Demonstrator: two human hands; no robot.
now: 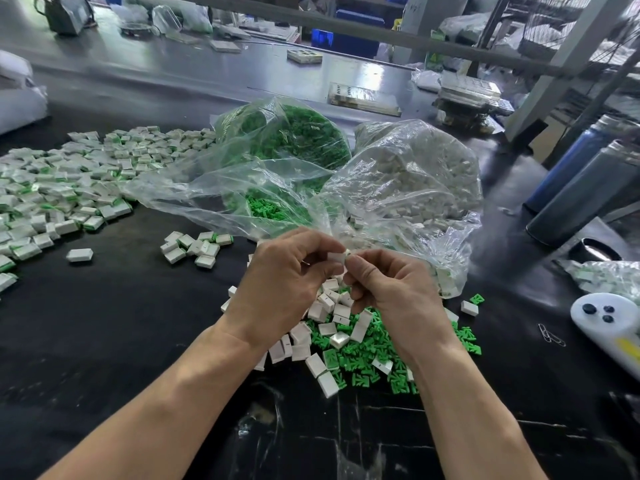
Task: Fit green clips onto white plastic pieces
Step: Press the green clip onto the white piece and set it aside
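1. The left hand [284, 271] and the right hand [388, 285] meet above the black table [121, 323], fingers curled inward toward each other.
2. A white piece [337, 257] sits between the two hands, pinched at the left thumb and forefinger tips; only its top edge shows above the knuckles.
3. The right fingertips [353, 259] touch the piece's right end and grip there. A clip may be pressed under them, but the fingers hide it, so I cannot tell.
4. The remaining fingers of both hands are folded down toward the palms, below the piece.
5. Directly beneath the hands lies a loose heap: white pieces [325, 327] on the left side, green clips [374, 362] spread under and to the right of them, the two mixed where they meet.
6. Behind the hands stand two open clear bags, touching each other: the clip bag [287, 140] on the left, the piece bag [415, 174] on the right, its mouth sagging just behind the right hand.
7. Finished pieces [69, 181], white with green edges, cover the table's left side; a small cluster [194, 245] lies apart, near the left hand.
8. On the right edge are a white controller [609, 323], paper clips [550, 336] beside it, and two dark bottles [588, 188] lying tilted farther back.
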